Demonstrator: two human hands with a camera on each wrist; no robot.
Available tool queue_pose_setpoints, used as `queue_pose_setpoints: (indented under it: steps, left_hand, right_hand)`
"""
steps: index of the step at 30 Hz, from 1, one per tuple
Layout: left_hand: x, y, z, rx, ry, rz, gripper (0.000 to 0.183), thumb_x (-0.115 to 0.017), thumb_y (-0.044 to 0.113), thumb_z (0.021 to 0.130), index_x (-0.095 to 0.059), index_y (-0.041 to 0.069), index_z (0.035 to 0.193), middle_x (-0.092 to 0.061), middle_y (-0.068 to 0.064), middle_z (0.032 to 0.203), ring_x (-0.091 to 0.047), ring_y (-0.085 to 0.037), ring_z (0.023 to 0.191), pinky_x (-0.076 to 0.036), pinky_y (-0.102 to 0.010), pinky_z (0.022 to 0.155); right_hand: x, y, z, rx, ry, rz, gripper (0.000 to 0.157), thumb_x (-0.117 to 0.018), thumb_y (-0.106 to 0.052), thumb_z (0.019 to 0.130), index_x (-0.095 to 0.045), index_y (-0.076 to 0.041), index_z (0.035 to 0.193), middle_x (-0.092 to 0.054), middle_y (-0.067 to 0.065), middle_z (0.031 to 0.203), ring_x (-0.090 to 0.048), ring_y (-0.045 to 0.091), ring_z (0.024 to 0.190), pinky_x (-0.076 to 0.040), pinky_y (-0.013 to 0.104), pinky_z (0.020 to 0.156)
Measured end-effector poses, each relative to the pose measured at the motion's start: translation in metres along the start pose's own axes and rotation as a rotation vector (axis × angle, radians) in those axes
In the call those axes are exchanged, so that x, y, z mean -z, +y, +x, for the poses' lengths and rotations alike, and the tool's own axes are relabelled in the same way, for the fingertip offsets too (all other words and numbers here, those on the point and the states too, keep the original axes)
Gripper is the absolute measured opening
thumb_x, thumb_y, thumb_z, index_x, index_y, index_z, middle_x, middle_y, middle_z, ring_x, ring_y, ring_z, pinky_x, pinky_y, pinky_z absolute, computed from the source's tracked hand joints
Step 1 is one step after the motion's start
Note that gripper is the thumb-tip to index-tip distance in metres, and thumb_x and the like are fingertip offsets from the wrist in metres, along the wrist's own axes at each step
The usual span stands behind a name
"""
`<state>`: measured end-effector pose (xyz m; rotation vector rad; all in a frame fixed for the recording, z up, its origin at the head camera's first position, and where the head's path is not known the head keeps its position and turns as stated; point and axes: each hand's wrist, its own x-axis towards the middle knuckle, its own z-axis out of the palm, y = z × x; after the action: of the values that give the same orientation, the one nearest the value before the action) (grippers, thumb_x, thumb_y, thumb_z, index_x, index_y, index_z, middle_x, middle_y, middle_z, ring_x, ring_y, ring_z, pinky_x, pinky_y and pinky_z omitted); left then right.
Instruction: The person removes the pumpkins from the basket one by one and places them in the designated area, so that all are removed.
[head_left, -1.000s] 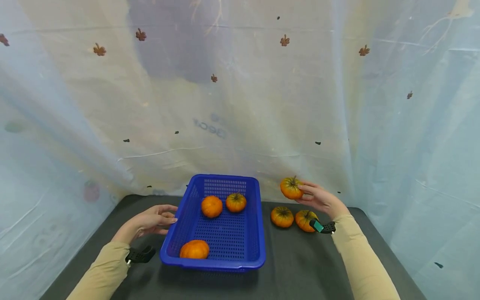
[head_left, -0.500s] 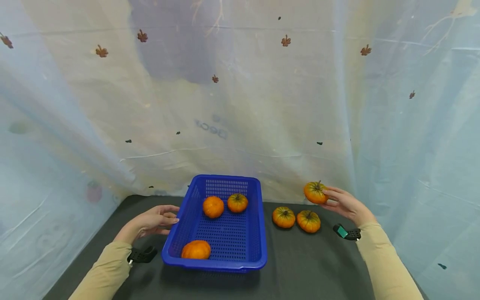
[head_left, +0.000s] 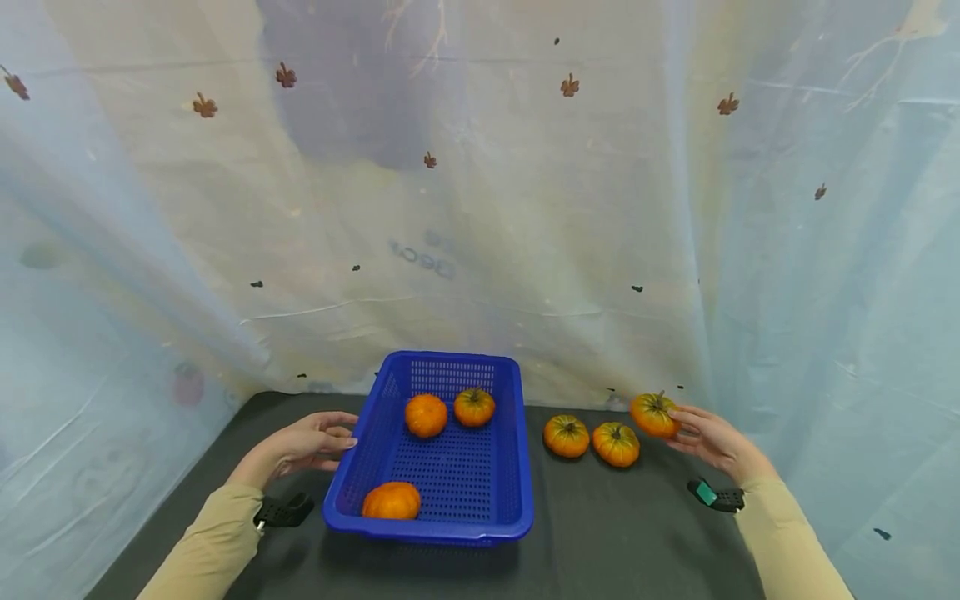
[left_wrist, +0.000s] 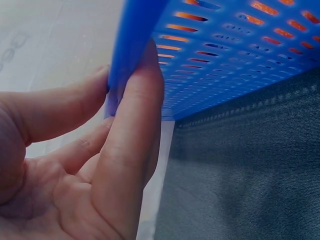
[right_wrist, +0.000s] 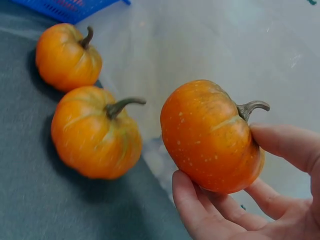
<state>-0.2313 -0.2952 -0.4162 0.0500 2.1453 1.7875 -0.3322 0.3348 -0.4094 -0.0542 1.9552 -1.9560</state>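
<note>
My right hand (head_left: 708, 440) grips a small orange pumpkin (right_wrist: 210, 137) with thumb and fingers, at the table's far right; whether it touches the table I cannot tell. Just left of it sit two more pumpkins, one nearer (head_left: 617, 444) and one farther left (head_left: 566, 436). At the left side of a blue plastic basket (head_left: 525, 467), my left hand (head_left: 306, 443) pinches the rim between thumb and fingers, plainly seen in the left wrist view. Inside the basket lie three pumpkins: two toward the back, orange (head_left: 425, 415) and greenish-topped (head_left: 474, 407), and one at the front left (head_left: 392, 501).
A dark grey cloth-like surface (head_left: 600, 533) covers the table. Pale printed plastic sheeting (head_left: 480, 208) hangs right behind the table's back edge and along both sides. Black bands with small devices sit on both wrists (head_left: 283, 510).
My right hand has carried its pumpkin rightward past the two on the table, then lowered it toward the tabletop. My left hand and the basket have stayed put.
</note>
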Motion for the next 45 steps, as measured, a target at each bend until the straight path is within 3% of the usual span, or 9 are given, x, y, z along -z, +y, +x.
queue_pose_setpoints:
  steps: [4,12,21,31,41,45]
  left_hand:
    - [0.001,-0.002,-0.001,-0.007,-0.015,-0.006,0.066,-0.064,0.015,0.093,-0.027,-0.010,0.141,-0.061,-0.018,0.111,-0.064,-0.030,0.095,-0.053,-0.046,0.082]
    - [0.005,-0.012,0.002,-0.022,-0.030,-0.033,0.068,-0.064,0.018,0.093,-0.025,-0.008,0.143,-0.060,-0.018,0.118,-0.063,-0.032,0.100,-0.052,-0.047,0.085]
    - [0.011,-0.025,0.004,-0.065,-0.064,-0.075,0.068,-0.060,0.017,0.096,-0.020,-0.007,0.145,-0.057,-0.018,0.123,-0.061,-0.030,0.106,-0.050,-0.046,0.089]
    - [0.010,-0.025,0.002,-0.086,-0.069,-0.089,0.063,-0.057,0.014,0.098,-0.021,-0.006,0.146,-0.058,-0.017,0.122,-0.061,-0.030,0.105,-0.050,-0.046,0.089]
    - [0.008,-0.023,0.000,-0.094,-0.072,-0.097,0.064,-0.058,0.015,0.097,-0.022,-0.007,0.145,-0.058,-0.018,0.123,-0.061,-0.030,0.105,-0.050,-0.045,0.089]
    - [0.008,-0.023,0.000,-0.096,-0.072,-0.098,0.064,-0.058,0.016,0.097,-0.022,-0.007,0.145,-0.058,-0.018,0.122,-0.061,-0.031,0.105,-0.051,-0.045,0.089]
  right_hand:
    - [0.007,0.011,-0.001,-0.013,0.003,0.017,0.076,-0.047,-0.019,0.102,0.009,0.004,0.149,0.006,0.033,0.152,-0.045,0.029,0.116,-0.031,0.051,0.105]
    - [0.015,0.028,-0.001,-0.032,0.048,0.012,0.074,-0.047,-0.019,0.102,0.005,0.008,0.148,0.004,0.032,0.151,-0.055,0.015,0.098,-0.040,0.049,0.100]
    - [0.017,0.039,0.001,-0.055,0.102,0.020,0.078,-0.052,-0.019,0.100,0.001,0.011,0.147,-0.001,0.034,0.150,-0.057,0.015,0.093,-0.045,0.046,0.095]
    - [0.019,0.047,0.002,-0.090,0.167,-0.001,0.085,-0.059,-0.023,0.096,-0.001,0.010,0.148,0.000,0.036,0.150,-0.054,0.026,0.100,-0.049,0.042,0.091]
    - [0.019,0.052,0.000,-0.068,0.170,-0.085,0.078,-0.055,-0.023,0.098,-0.006,0.012,0.147,-0.010,0.035,0.147,-0.056,0.019,0.096,-0.051,0.041,0.089]
    - [0.017,0.052,0.000,-0.066,0.171,-0.105,0.076,-0.053,-0.023,0.099,-0.005,0.012,0.147,-0.010,0.035,0.147,-0.053,0.030,0.106,-0.051,0.041,0.089]
